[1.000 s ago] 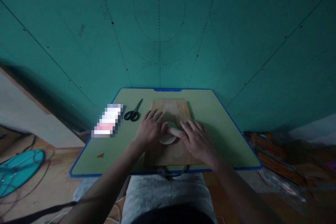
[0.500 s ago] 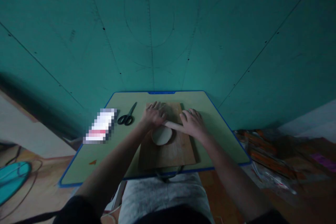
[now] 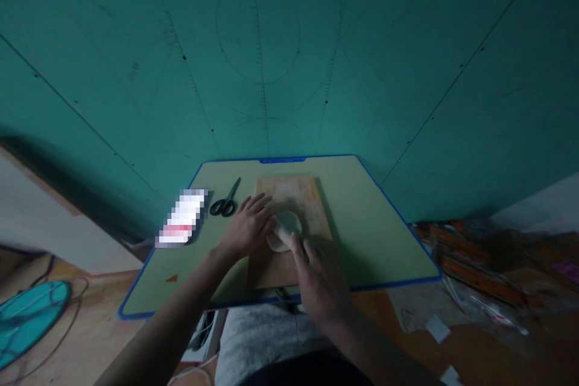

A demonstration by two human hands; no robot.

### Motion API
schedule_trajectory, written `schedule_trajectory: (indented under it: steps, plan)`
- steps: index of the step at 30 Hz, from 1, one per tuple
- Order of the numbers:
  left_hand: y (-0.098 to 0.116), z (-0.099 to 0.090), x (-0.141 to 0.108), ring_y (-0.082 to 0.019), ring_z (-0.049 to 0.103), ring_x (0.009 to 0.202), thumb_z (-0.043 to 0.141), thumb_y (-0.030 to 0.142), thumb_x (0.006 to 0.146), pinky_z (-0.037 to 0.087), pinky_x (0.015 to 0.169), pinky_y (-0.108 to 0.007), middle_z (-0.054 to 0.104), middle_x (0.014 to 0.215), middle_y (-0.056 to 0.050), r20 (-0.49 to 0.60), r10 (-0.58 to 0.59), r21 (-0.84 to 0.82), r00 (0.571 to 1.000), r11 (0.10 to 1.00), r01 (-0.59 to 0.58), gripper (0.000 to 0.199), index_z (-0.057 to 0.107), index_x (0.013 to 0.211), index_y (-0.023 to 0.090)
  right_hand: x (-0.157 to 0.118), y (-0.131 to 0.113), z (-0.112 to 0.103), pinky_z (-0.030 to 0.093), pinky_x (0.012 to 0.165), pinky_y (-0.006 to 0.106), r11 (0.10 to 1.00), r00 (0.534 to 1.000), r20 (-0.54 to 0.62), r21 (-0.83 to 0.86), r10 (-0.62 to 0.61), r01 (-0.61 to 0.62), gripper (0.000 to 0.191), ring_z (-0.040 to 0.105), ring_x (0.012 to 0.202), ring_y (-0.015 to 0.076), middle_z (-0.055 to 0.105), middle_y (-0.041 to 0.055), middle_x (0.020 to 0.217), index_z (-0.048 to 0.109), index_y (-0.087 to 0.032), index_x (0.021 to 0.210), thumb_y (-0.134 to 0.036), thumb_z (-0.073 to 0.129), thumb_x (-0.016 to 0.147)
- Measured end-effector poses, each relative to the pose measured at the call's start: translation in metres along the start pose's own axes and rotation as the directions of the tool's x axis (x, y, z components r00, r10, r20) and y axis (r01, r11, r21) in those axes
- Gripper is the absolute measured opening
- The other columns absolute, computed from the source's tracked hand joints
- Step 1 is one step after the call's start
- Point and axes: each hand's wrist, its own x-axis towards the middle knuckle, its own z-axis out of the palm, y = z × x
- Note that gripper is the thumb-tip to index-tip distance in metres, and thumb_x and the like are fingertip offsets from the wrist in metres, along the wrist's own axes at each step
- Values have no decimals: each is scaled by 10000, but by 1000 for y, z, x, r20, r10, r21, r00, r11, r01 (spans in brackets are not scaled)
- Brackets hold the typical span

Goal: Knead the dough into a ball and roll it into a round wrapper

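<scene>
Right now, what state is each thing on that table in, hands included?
Pale disc: flat, round, partly covered by the rod.
Pale rod: lying across the disc.
Left hand: at the rod's far end, fingers extended.
Right hand: at its near end, grip partly hidden.
Wooden board: flat, whitish patches.
Scissors: lying flat, apparently closed.
Orange piece: lying flat.
Bright object: pixelated, details unreadable.

Unfinished-looking room, home or workshop unclear; bare green wall panels (image 3: 407, 42), seamed and line-marked, behind the table (image 3: 366, 223); piled clutter (image 3: 474, 277) on the floor (image 3: 99, 301) right of it.
</scene>
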Motion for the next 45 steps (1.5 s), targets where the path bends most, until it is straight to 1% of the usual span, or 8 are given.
schedule_trajectory:
  steps: [3, 6, 11, 20, 24, 32, 36, 45]
  plan:
    - [5, 4, 0, -313, 526, 1302, 457, 282, 940, 476, 1042, -525, 539, 1417, -177, -231, -203, -120, 952, 977, 179, 440, 532, 1354, 157, 4, 18, 1, 584, 833, 352, 999, 1000, 13, 35, 4, -5, 649, 657, 1022, 245, 665, 131, 1202, 437, -173, 1471, 28, 383, 856]
    - [13, 11, -13, -304, 564, 1265, 427, 285, 941, 498, 1017, -507, 597, 1351, -177, -186, -339, -193, 922, 933, 304, 482, 480, 1399, 146, 5, 39, 3, 603, 724, 337, 994, 999, 16, 98, 51, -53, 601, 696, 923, 236, 671, 132, 1201, 450, -186, 1471, -23, 380, 897]
    - [35, 20, -37, -314, 484, 1367, 437, 308, 948, 365, 1131, -580, 577, 1414, -159, 6, -337, -55, 941, 940, 337, 520, 421, 1446, 158, 7, 69, 4, 596, 848, 382, 943, 982, -141, 323, 128, -77, 505, 680, 1073, 258, 667, 129, 1252, 481, -214, 1450, -158, 403, 954]
    - [55, -7, -55, -254, 658, 1111, 464, 303, 969, 549, 941, -427, 690, 1217, -110, -162, -282, -114, 946, 957, 266, 303, 579, 1233, 206, 5, 86, -6, 579, 911, 392, 908, 993, -99, 418, 71, -23, 527, 670, 1113, 245, 679, 112, 1267, 479, -232, 1464, -162, 432, 944]
    - [48, -15, -39, -276, 504, 1330, 453, 258, 976, 463, 1065, -479, 577, 1386, -153, -323, -172, -32, 930, 985, 171, 356, 531, 1314, 179, 3, 67, -12, 592, 878, 354, 964, 1000, -21, 266, -17, 22, 563, 680, 1093, 222, 651, 90, 1329, 477, -261, 1465, -90, 418, 931]
    - [30, 15, 16, -340, 474, 1358, 370, 333, 1003, 354, 1139, -564, 597, 1396, -131, 64, -93, 198, 994, 977, 79, 430, 584, 1334, 161, 5, 28, -18, 558, 954, 404, 998, 998, 20, 28, -56, 55, 500, 603, 1211, 290, 633, 193, 1324, 478, -88, 1444, -160, 464, 950]
    - [32, 24, 45, -360, 460, 1368, 383, 315, 990, 343, 1140, -552, 587, 1404, -153, 105, -53, 244, 993, 969, 26, 439, 610, 1321, 137, 15, 46, -6, 428, 1104, 496, 1000, 1000, 3, 15, -12, 12, 533, 485, 1352, 327, 533, 244, 1436, 465, -29, 1436, -319, 464, 989]
    - [26, 54, 94, -347, 455, 1374, 377, 328, 998, 370, 1107, -531, 570, 1432, -137, 148, 2, 252, 989, 967, -39, 452, 573, 1369, 160, 51, 94, -5, 293, 1154, 604, 996, 989, 121, -40, 85, -81, 395, 414, 1417, 317, 609, 150, 1384, 642, -194, 1295, -306, 375, 1026]
